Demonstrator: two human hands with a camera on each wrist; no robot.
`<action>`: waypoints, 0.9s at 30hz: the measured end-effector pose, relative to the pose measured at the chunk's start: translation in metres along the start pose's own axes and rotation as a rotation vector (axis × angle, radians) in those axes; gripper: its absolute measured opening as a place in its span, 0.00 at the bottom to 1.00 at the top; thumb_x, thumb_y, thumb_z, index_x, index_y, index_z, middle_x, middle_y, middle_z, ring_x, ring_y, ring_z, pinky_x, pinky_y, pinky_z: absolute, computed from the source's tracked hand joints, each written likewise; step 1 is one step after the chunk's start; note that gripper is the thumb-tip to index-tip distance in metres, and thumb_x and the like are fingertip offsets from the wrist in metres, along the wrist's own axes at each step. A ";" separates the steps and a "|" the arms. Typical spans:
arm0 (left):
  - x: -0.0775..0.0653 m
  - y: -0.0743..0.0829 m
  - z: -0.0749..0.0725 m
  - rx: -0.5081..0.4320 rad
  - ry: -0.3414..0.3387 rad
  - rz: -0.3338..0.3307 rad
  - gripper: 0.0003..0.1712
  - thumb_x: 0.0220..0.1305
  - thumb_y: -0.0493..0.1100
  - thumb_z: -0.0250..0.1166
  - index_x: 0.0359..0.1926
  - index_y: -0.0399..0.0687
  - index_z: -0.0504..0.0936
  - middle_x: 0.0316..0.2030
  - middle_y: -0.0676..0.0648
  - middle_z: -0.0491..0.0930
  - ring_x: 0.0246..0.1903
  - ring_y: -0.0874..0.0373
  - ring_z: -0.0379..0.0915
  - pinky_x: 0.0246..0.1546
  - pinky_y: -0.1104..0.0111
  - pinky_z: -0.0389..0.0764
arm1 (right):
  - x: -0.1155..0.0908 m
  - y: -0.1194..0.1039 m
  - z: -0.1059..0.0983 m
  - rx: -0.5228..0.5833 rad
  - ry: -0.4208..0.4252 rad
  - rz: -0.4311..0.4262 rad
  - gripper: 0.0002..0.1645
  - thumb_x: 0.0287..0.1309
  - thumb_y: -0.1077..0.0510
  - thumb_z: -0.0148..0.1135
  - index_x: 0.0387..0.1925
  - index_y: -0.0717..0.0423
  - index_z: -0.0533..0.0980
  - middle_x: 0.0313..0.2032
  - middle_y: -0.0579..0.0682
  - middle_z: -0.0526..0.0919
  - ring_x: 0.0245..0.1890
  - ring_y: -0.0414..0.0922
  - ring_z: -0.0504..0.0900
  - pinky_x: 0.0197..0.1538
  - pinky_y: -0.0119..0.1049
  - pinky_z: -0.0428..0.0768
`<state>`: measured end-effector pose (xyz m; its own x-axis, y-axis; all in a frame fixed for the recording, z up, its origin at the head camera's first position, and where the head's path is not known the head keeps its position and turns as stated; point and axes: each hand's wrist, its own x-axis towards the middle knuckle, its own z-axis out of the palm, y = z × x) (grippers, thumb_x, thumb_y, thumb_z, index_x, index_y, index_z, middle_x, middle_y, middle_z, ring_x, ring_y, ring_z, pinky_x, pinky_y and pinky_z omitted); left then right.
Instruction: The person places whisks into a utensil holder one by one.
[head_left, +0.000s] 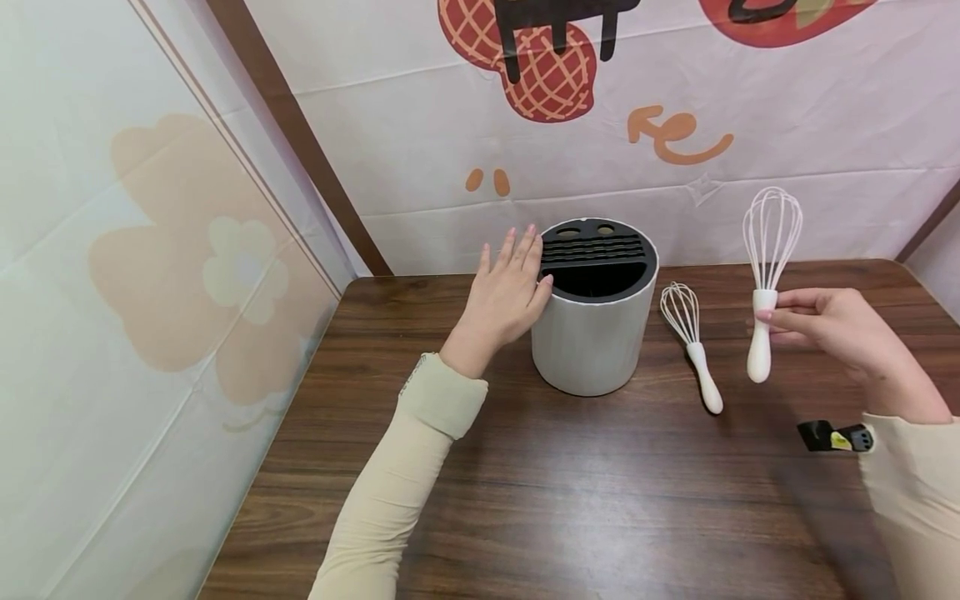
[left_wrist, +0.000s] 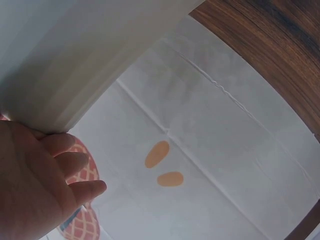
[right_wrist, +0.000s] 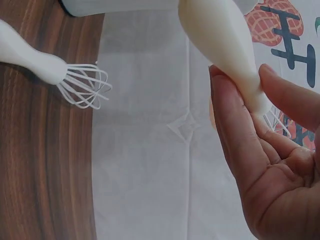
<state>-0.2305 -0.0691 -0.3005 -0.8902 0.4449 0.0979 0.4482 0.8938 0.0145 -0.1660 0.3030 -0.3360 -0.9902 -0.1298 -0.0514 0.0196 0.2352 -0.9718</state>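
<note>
In the head view a white utensil holder [head_left: 588,350] with a black slotted top [head_left: 592,262] stands upright near the back of the table. My left hand [head_left: 504,292] rests against its upper left rim with the fingers extended; the left wrist view shows that hand [left_wrist: 35,175] at the holder's wall [left_wrist: 85,65]. To the right, my right hand [head_left: 847,333] pinches a white whisk [head_left: 761,342] by its handle, wires up, above the table. A second, smaller white whisk [head_left: 705,379] lies on the table between the holder and the right hand.
The brown wooden table [head_left: 570,508] ends at a printed white cloth [head_left: 420,233] behind the holder. Another pale cloth [head_left: 67,375] hangs along the left side. A dark strap piece [head_left: 836,437] juts from the right sleeve.
</note>
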 end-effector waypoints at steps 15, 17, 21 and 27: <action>-0.001 -0.001 0.001 -0.001 0.006 -0.011 0.35 0.74 0.55 0.33 0.74 0.44 0.42 0.74 0.50 0.38 0.72 0.53 0.27 0.69 0.51 0.33 | 0.009 -0.020 0.017 -0.084 0.023 0.019 0.09 0.61 0.59 0.61 0.33 0.37 0.78 0.30 0.37 0.85 0.32 0.34 0.84 0.37 0.29 0.81; -0.001 -0.001 0.001 -0.005 0.001 -0.011 0.35 0.74 0.55 0.33 0.74 0.44 0.42 0.74 0.49 0.38 0.72 0.53 0.27 0.69 0.51 0.33 | 0.009 -0.024 0.020 -0.093 0.033 0.014 0.10 0.61 0.58 0.61 0.32 0.35 0.78 0.30 0.36 0.85 0.32 0.34 0.84 0.37 0.28 0.81; -0.001 0.000 0.002 -0.021 0.000 -0.008 0.35 0.74 0.55 0.33 0.74 0.44 0.41 0.74 0.49 0.38 0.72 0.53 0.27 0.69 0.52 0.33 | 0.009 -0.029 0.024 -0.062 0.045 -0.030 0.13 0.61 0.61 0.60 0.31 0.37 0.80 0.30 0.38 0.86 0.32 0.34 0.84 0.38 0.27 0.80; 0.000 0.000 0.002 -0.028 -0.001 -0.015 0.35 0.74 0.54 0.32 0.74 0.44 0.41 0.74 0.50 0.36 0.72 0.55 0.26 0.69 0.53 0.32 | 0.009 -0.037 0.028 -0.075 0.050 -0.039 0.10 0.62 0.58 0.60 0.32 0.37 0.80 0.31 0.38 0.86 0.33 0.36 0.85 0.40 0.24 0.78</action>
<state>-0.2305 -0.0690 -0.3026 -0.8969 0.4315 0.0966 0.4369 0.8985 0.0434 -0.1714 0.2656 -0.3068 -0.9957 -0.0925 -0.0010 -0.0271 0.3026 -0.9527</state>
